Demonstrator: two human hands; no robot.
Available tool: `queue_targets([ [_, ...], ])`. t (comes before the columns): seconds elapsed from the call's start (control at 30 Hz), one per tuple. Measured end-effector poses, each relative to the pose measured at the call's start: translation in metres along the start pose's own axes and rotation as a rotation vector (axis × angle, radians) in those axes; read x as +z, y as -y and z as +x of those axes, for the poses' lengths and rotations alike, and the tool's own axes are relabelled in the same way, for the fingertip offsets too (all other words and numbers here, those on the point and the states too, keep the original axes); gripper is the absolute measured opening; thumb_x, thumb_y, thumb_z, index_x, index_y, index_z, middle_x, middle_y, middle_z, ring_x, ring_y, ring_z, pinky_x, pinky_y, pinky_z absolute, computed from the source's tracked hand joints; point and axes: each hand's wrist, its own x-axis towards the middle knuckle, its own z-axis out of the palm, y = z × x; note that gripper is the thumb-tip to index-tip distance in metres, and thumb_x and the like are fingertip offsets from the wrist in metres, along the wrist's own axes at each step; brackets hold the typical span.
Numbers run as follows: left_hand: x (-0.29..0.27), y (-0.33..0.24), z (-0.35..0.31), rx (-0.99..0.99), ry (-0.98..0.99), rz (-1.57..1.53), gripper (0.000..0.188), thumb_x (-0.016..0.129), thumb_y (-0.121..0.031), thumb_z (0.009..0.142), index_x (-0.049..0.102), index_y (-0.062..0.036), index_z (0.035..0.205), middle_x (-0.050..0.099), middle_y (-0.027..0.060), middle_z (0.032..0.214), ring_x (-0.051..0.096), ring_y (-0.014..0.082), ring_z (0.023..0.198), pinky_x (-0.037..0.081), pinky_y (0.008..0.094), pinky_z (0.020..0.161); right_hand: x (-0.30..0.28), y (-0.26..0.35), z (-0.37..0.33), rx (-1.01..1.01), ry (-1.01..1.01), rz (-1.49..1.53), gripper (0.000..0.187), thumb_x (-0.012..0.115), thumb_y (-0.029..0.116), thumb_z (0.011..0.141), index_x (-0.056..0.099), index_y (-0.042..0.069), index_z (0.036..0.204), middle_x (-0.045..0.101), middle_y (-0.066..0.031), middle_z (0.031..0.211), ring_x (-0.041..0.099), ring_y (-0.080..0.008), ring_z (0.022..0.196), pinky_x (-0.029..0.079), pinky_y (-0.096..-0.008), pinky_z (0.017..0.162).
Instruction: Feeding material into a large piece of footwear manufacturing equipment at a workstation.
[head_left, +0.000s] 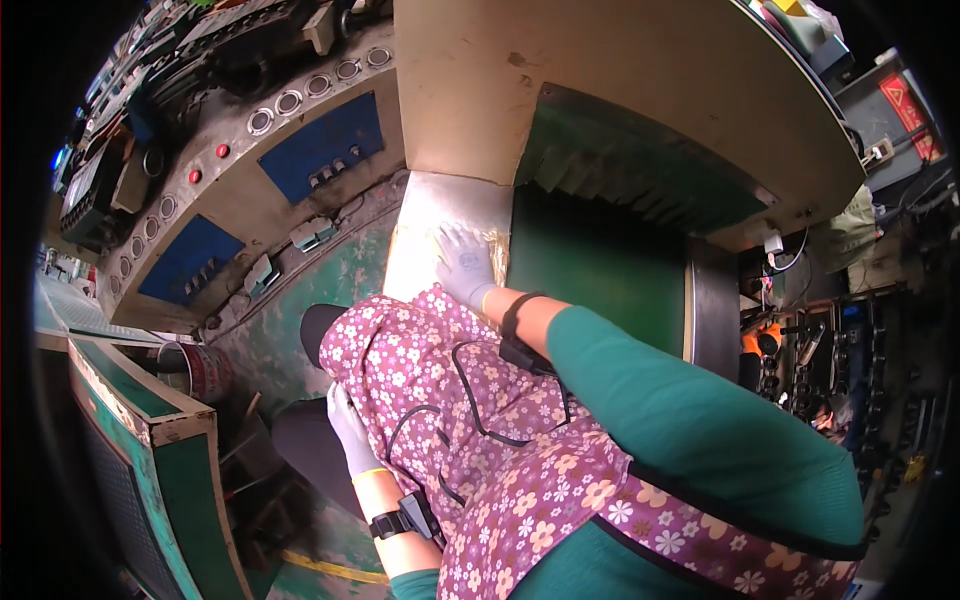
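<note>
Two gloved hands show in the head view. Just above the middle of the frame, the right hand [465, 265] lies flat, fingers spread apart, on a pale metal sheet [445, 215] resting on the machine's ledge. That sheet sits in the upper middle, its right edge running along the dark green machine face [600, 270] and its top edge tucked under the beige machine housing [600, 80] that overhangs it, so room above the hand is tight. Left of the sheet a worn green panel [300, 310] slopes down toward the lower left.

Lower left of centre, the left hand [350, 430] hangs beside a floral apron [480, 450], fingers loosely together, gripping nothing I can make out; part of it is hidden by the apron. Open room lies below it toward the floor. A grey control panel [270, 170] with blue plates and round buttons crosses the upper left. A green cabinet [150, 440] edges the lower left, with a rusty can [205, 370] just behind it.
</note>
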Motion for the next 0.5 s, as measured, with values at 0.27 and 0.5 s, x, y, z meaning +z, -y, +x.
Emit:
queue_targets([
  [0.27, 0.016, 0.021, -0.004, -0.319, -0.159, -0.573, 0.044, 0.047, -0.028, 0.107, 0.056, 0.0068, 0.133, 0.063, 0.0166, 0.129, 0.061, 0.0226, 0.115, 0.046, 0.0334, 0.102, -0.023, -0.165, 0.007, 0.61, -0.047, 0.162, 0.047, 0.052, 0.037, 0.095, 0.064, 0.004, 0.125, 0.063, -0.0276, 0.126, 0.062, -0.0422, 0.117, 0.049, -0.0509, 0.101],
  [0.5, 0.025, 0.015, 0.011, -0.254, -0.158, -0.613, 0.04, 0.053, -0.024, 0.102, 0.061, 0.0067, 0.126, 0.066, 0.0167, 0.124, 0.061, 0.0242, 0.116, 0.045, 0.0336, 0.102, -0.159, -0.344, 0.005, 0.512, -0.002, 0.219, 0.068, 0.07, 0.047, 0.09, 0.057, -0.002, 0.136, 0.057, -0.0245, 0.143, 0.052, -0.0396, 0.133, 0.043, -0.0421, 0.108],
])
